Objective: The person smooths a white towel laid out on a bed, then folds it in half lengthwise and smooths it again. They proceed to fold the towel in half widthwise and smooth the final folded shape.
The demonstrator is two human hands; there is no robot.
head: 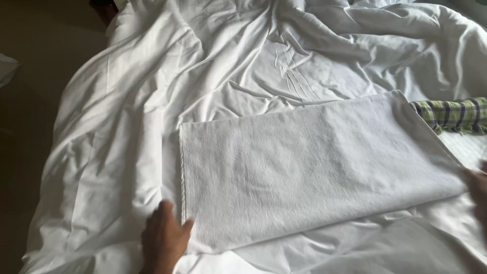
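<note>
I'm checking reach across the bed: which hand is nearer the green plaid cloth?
Right. The right hand sits at the white towel's right end, just below the green plaid cloth. The left hand is at the towel's opposite, lower-left corner.
</note>
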